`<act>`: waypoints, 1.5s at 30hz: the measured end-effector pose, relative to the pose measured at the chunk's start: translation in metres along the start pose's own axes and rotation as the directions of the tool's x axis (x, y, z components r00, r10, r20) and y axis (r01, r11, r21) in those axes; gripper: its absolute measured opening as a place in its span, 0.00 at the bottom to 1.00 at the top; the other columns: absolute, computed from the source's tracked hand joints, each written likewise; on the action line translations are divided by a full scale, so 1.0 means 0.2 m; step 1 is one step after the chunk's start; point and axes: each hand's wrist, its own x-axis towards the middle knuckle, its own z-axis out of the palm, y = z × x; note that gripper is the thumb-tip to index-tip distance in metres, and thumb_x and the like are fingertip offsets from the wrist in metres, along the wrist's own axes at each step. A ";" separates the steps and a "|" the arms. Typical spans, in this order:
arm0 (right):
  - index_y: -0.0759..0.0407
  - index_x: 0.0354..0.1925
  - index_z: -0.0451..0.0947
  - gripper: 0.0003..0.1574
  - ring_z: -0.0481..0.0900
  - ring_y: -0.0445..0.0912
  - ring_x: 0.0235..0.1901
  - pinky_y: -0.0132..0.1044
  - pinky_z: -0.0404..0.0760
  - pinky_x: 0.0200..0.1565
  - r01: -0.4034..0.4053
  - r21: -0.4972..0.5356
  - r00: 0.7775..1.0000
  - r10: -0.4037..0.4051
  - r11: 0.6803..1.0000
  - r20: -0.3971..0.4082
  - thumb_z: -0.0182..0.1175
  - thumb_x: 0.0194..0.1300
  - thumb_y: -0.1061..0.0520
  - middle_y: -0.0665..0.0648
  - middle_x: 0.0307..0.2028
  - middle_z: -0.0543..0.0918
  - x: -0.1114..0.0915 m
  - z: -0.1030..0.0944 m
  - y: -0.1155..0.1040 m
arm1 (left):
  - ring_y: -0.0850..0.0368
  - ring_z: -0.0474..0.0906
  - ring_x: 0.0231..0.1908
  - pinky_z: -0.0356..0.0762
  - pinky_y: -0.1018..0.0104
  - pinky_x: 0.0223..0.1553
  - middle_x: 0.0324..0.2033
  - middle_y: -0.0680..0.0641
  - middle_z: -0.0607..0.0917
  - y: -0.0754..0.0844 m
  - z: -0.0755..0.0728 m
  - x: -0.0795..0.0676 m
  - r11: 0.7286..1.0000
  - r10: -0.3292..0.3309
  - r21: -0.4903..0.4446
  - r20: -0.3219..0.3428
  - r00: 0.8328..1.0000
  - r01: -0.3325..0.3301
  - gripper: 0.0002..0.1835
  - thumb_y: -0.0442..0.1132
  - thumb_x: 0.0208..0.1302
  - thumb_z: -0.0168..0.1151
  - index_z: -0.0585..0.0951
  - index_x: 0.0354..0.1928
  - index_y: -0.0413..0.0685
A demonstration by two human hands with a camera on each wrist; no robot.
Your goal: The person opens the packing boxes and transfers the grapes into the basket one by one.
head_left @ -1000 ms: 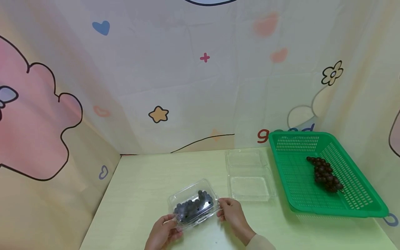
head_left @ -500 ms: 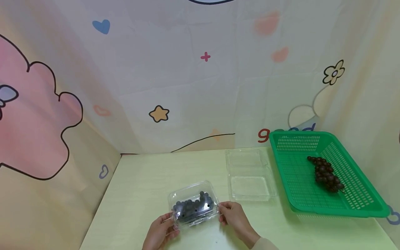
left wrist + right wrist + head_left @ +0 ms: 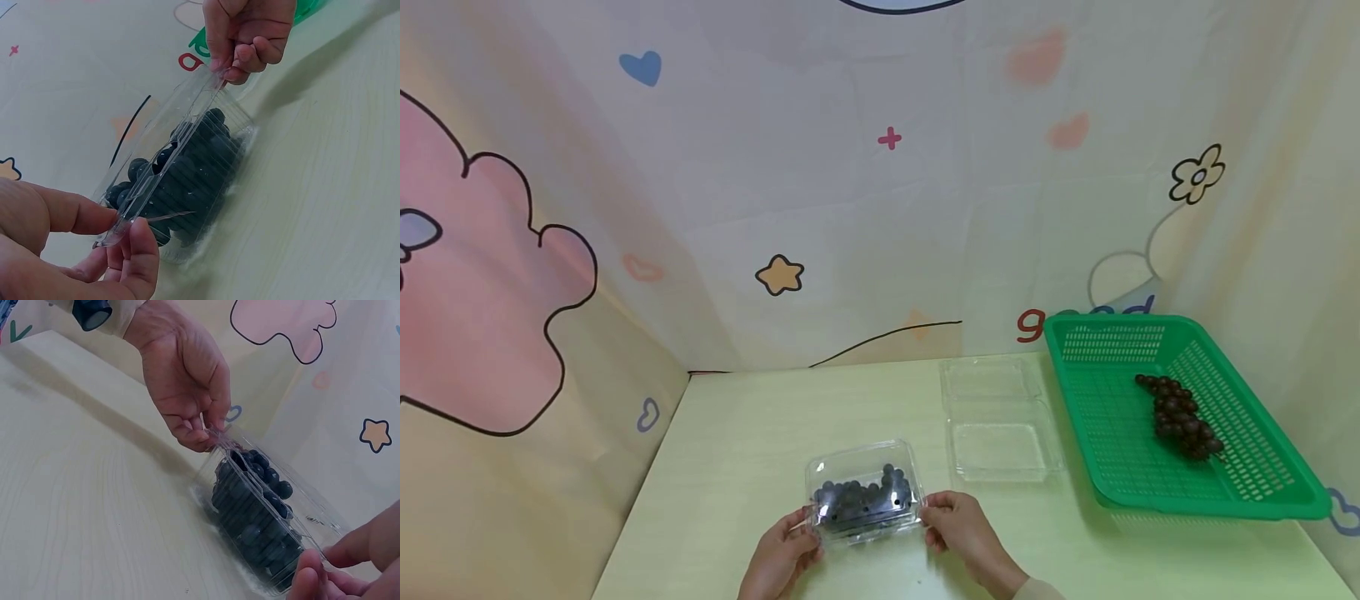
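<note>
A clear plastic clamshell box (image 3: 861, 457) with a bunch of dark grapes (image 3: 850, 498) inside sits near the front of the table, its lid down over the fruit. My left hand (image 3: 780, 554) pinches the rim at the near left corner between thumb and fingers. At the opposite near corner, my right hand (image 3: 964, 531) pinches the rim too. In the left wrist view the grapes (image 3: 194, 169) show through the ribbed side wall, and both rims (image 3: 181, 147) run together between the two hands. The right wrist view shows the left hand (image 3: 187, 381) on the box's far end.
Behind and to the right lies a second clear clamshell box (image 3: 1000, 479), spread open. A green plastic basket (image 3: 1108, 425) stands at the right with a bunch of dark red grapes (image 3: 1183, 419) in it. A printed curtain (image 3: 850, 208) surrounds the pale table (image 3: 737, 433).
The box of grapes has turned slightly clockwise, so its near edge lies more level in the head view. Both hands have kept hold of its corners.
</note>
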 end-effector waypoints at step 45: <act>0.59 0.40 0.76 0.16 0.70 0.42 0.31 0.36 0.71 0.32 0.289 -0.623 0.936 -0.352 0.727 0.024 0.72 0.57 0.58 0.51 0.34 0.75 -0.11 0.05 -0.12 | 0.57 0.75 0.31 0.76 0.70 0.31 0.34 0.44 0.80 0.01 0.00 0.01 0.996 -0.053 0.067 -0.188 0.981 0.067 0.19 0.28 0.73 0.56 0.70 0.59 0.20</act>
